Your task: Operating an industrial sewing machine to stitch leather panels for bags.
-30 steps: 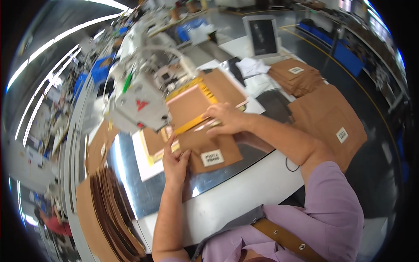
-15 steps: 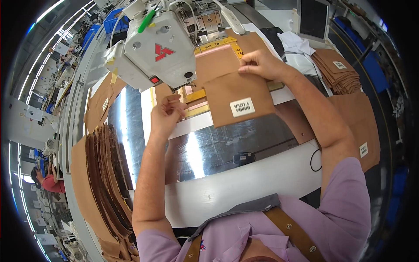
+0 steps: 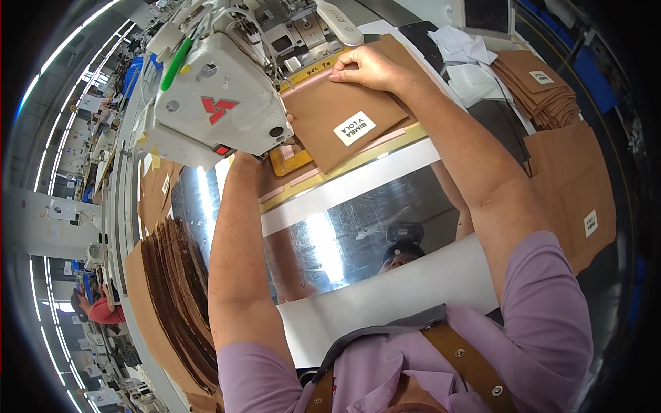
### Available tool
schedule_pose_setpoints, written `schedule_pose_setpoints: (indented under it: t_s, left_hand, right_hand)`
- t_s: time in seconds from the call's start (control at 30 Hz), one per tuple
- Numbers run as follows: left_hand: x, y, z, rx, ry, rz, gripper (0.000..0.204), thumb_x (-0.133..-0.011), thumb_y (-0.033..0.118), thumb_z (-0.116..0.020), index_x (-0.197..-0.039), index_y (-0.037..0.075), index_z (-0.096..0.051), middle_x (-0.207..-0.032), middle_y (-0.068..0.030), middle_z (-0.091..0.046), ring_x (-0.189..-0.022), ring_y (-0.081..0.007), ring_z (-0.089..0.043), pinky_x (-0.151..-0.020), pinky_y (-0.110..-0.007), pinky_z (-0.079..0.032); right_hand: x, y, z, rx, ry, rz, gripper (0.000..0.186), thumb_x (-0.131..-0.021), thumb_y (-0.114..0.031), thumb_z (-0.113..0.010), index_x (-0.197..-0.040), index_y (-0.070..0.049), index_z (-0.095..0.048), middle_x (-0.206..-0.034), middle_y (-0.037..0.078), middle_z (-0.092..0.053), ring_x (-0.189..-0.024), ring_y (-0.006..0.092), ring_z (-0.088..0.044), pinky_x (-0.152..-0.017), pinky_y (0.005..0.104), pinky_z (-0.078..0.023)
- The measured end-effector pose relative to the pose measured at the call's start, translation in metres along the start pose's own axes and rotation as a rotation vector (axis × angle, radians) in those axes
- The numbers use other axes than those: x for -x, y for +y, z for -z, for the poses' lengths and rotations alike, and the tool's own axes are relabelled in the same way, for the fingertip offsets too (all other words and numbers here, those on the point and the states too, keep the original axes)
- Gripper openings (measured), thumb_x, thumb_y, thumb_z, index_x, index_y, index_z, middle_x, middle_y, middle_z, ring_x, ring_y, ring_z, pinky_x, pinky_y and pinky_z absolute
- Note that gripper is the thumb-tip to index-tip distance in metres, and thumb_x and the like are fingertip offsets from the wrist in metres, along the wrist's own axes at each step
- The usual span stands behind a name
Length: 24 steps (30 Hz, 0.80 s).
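A brown fabric panel with a white label lies at a slant over the yellow-edged sewing template. My right hand pinches the panel's far edge between thumb and fingers. My left hand reaches behind the white sewing machine head. Only a fingertip of it shows, beside the panel's left corner; the other fingers are hidden. Under the panel lies more brown fabric, framed by the template's yellow and pink strips.
A stack of brown pieces stands at the left. Labelled brown panels are piled at the far right, with a larger labelled piece nearer. Crumpled white material lies beside a monitor. A shiny metal plate spans the front.
The panel has moved away from me and leftward, further over the template, with my right hand on its edge. My left hand has gone forward behind the machine head. The view has shifted.
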<state>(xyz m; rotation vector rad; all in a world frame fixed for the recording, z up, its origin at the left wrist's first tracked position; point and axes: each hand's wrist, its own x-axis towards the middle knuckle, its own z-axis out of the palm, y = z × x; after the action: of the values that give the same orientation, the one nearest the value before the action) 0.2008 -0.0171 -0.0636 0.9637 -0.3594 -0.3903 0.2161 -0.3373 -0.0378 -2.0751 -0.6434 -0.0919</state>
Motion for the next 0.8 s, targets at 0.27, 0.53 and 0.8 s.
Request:
schedule_pose_setpoints:
  t_s: [0.27,0.53,0.8]
  left_hand:
    - [-0.012,0.008,0.099,-0.048,0.08,-0.075,0.035,-0.103,0.039,-0.049,-0.119,0.011,-0.061,-0.108,-0.008,-0.066,-0.097,-0.0241,-0.066,-0.077,-0.04,-0.059]
    - [-0.003,0.003,0.078,0.208,-0.053,-0.104,0.042,-0.098,0.044,-0.057,-0.119,0.007,-0.061,-0.108,-0.0141,-0.065,-0.095,-0.0294,-0.065,-0.075,-0.042,-0.059]
    - [-0.01,0.003,0.068,0.139,-0.119,-0.137,0.049,-0.098,0.047,-0.057,-0.121,0.004,-0.06,-0.11,-0.0158,-0.064,-0.096,-0.0315,-0.064,-0.077,-0.043,-0.059]
  right_hand:
    - [-0.012,0.011,0.008,0.087,0.051,-0.056,0.033,-0.086,-0.037,-0.081,-0.099,-0.008,-0.076,-0.087,0.004,-0.074,-0.082,0.0154,-0.067,-0.079,0.0315,-0.053]
    - [-0.003,-0.014,-0.005,0.385,0.046,-0.08,0.032,-0.079,-0.042,-0.083,-0.095,-0.015,-0.077,-0.097,0.006,-0.073,-0.098,0.0275,-0.069,-0.088,0.0416,-0.053]
    - [-0.009,-0.002,-0.004,0.337,0.07,-0.182,0.021,-0.083,-0.035,-0.08,-0.085,-0.014,-0.076,-0.087,0.005,-0.075,-0.091,0.0244,-0.071,-0.086,0.0403,-0.053]
